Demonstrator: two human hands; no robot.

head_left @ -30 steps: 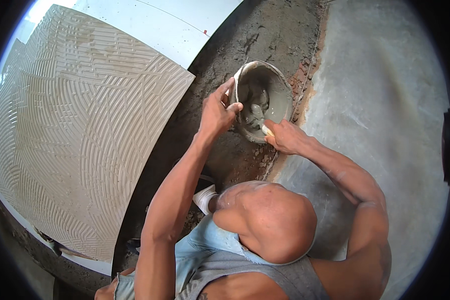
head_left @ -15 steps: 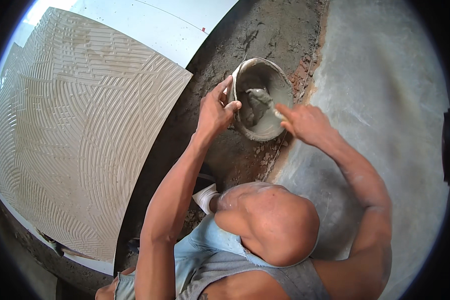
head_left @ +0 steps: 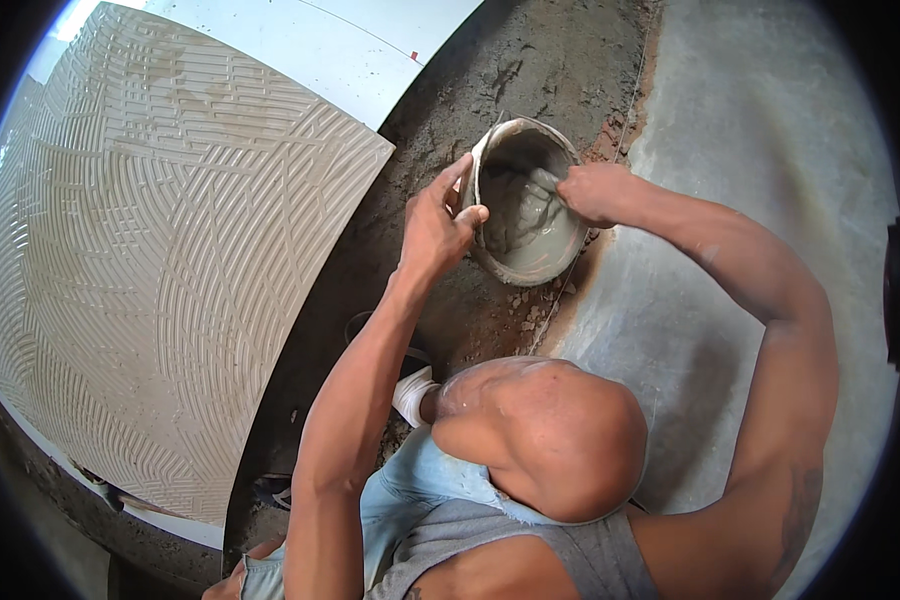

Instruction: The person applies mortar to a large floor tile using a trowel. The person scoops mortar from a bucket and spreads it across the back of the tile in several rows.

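A mortar-smeared bucket [head_left: 526, 272] tilts with its mouth toward me, wet grey mortar [head_left: 520, 212] inside. My left hand [head_left: 440, 222] grips its left rim, fingers outside and thumb near the edge. At the bucket's upper right rim, my right hand [head_left: 596, 194] is closed in a fist. It holds a tool whose pale handle showed a moment before; now the fist hides the handle, and mortar covers the working end. A ridged lump of mortar lies just left of that fist.
To the left lies a large panel [head_left: 200, 230] coated with combed adhesive, over a white surface [head_left: 370, 30]. Rough soil and mortar [head_left: 560, 60] run beneath the bucket, with a stretched string [head_left: 638, 75] alongside. Smooth grey concrete [head_left: 750, 120] spreads right. My bent knee [head_left: 560, 440] is near.
My right hand has moved up along the bucket's right rim and turned, its elbow swinging outward. The mortar inside has been pushed into a new shape. My left hand keeps its grip.
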